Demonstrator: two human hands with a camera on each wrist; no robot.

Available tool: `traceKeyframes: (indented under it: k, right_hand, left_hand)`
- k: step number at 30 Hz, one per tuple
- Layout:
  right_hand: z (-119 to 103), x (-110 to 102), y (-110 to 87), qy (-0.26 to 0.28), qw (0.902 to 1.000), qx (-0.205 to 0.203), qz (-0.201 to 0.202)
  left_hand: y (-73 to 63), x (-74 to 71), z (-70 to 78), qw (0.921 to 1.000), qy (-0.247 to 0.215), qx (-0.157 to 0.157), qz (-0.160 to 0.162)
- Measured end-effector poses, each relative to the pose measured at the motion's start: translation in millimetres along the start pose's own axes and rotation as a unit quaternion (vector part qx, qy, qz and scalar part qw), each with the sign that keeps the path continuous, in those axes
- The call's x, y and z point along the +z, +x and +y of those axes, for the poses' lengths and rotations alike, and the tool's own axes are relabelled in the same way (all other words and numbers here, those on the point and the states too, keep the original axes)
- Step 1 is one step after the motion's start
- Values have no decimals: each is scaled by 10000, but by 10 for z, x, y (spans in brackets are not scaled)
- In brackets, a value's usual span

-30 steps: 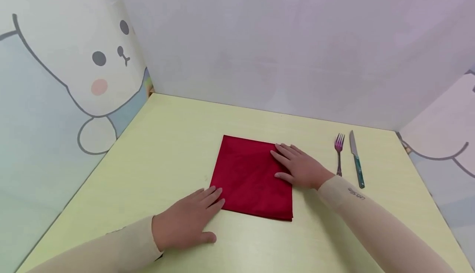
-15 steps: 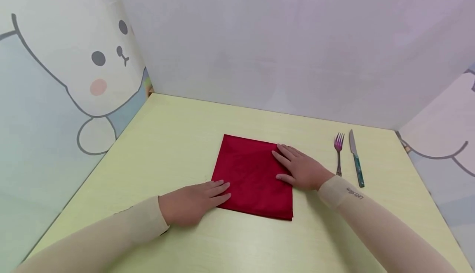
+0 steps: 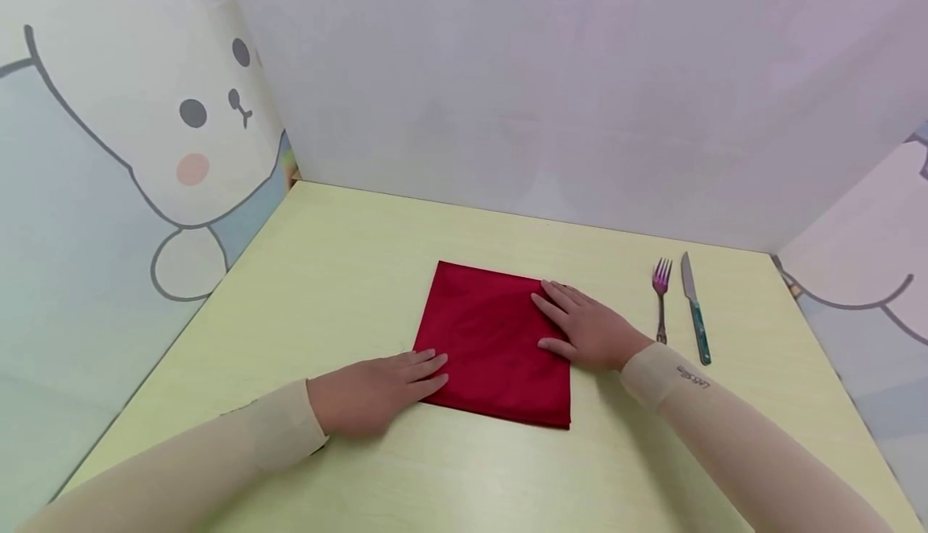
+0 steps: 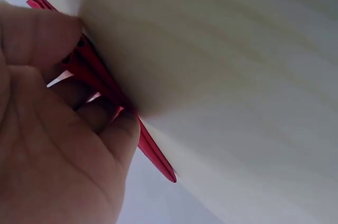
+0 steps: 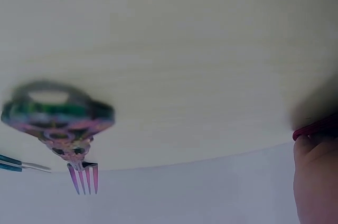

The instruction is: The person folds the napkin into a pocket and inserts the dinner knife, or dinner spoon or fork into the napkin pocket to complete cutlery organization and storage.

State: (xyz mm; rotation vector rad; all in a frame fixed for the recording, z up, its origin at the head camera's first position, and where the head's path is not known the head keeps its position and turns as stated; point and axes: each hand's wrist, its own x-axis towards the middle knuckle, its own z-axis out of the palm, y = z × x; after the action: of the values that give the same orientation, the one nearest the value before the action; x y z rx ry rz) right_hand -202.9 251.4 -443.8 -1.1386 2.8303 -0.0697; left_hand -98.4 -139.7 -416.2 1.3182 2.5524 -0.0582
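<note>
A red napkin [image 3: 489,336], folded into a square, lies flat on the pale yellow table [image 3: 348,275]. My left hand [image 3: 370,396] rests its fingers on the napkin's near left corner. In the left wrist view, several folded layers of the napkin [image 4: 156,152] show edge-on beside the fingers of my left hand [image 4: 58,139]. With fingers spread, my right hand [image 3: 590,330] lies on the napkin's right side, near its far corner. Only part of that hand [image 5: 319,182] shows in the right wrist view, at the napkin's edge [image 5: 317,127].
To the right of my right hand lie a fork [image 3: 661,299] and a knife [image 3: 696,307] with a green handle, side by side, tips away from me. A grey-white wall [image 3: 536,114] closes off the table's back. Printed cartoon panels [image 3: 145,114] stand on both sides.
My left hand has moved up and a little right, from the napkin's near left corner edge further onto it. My right hand has stayed nearly in place.
</note>
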Motion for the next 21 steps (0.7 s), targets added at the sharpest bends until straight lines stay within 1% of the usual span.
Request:
traceKeyframes:
  k: [4,6,9,11,14,18,21]
  right_hand:
    - [8,6,22,-86,9999,61,-78]
    - [14,11,29,-86,9999,51,-66]
    - [5,6,14,15,10000,79,-45]
    - [-13,-3,-30,69,9999,100,-4]
    - [-71,-27,-158,77,9998,204,7]
    - [-201,-65,-423,68,9996,289,-23]
    - [-318,-83,-631,120,9996,272,7]
  left_hand:
    - [10,-5,-8,9996,-257,-72,-55]
    - [13,-6,-7,9994,-315,-83,-65]
    - [19,-9,-3,9993,-346,-106,-81]
    - [23,-12,2,9995,-295,-83,-59]
    - [31,-22,8,9999,-133,-22,-1]
    - [50,-44,19,9999,97,57,87]
    - [81,-72,29,9992,279,128,252]
